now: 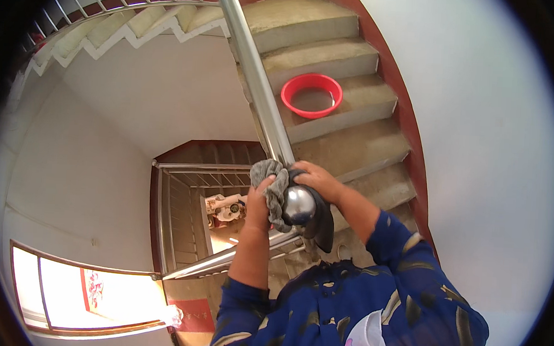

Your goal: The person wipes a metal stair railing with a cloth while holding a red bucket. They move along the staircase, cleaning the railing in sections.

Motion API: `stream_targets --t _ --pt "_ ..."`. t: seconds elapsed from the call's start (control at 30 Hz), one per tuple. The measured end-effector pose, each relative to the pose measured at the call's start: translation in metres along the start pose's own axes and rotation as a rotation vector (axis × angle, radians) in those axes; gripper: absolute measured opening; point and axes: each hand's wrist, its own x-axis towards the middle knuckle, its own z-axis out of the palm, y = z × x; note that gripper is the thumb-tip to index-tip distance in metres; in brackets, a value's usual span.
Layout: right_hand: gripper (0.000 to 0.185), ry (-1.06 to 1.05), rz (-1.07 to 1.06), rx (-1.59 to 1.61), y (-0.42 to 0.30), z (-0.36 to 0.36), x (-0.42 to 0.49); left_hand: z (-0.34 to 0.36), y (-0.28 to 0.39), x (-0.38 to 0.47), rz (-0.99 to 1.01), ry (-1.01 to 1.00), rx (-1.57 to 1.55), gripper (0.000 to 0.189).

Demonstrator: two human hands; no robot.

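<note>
My left hand [259, 201] grips a bunched grey cloth [276, 191] against the left side of a shiny steel ball [299, 205] at the end of the stair handrail. From the other side, my right hand [318, 179] presses a dark grey cloth [320, 217] around the rail just beyond the ball. Part of the dark cloth hangs down past the ball. The thick steel handrail [258, 73] runs away from my hands beside the steps. My right fingertips are partly hidden by cloth.
A red plastic basin [311, 113] with murky water stands on a concrete step [354, 130] right of the rail. The open stairwell drops away to the left, with lower railings [206, 259] and a bright window [96, 300]. A white wall [485, 151] bounds the right side.
</note>
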Motion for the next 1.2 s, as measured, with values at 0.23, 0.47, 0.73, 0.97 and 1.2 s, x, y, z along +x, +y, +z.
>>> stream_targets --t 0.23,0.47,0.73,0.97,1.2 --pt "0.027 0.39 -0.046 0.547 -0.006 0.034 -0.08 0.001 -0.077 -0.076 0.333 0.13 -0.274 0.031" --pt "0.049 0.143 -0.546 -0.452 -0.06 0.009 -0.073 0.037 -0.026 -0.09 0.988 0.062 0.827 0.039" --pt "0.04 -0.207 -0.111 -0.203 -0.052 -0.008 0.007 0.011 0.003 -0.025 0.241 0.022 0.377 0.024" --pt "0.035 0.031 0.151 0.629 -0.02 0.013 -0.035 -0.014 -0.064 -0.035 0.133 0.183 -0.084 0.035" --pt "0.037 0.307 -0.373 -0.274 -0.058 0.026 -0.093 0.011 -0.102 -0.108 0.489 0.321 0.292 0.036"
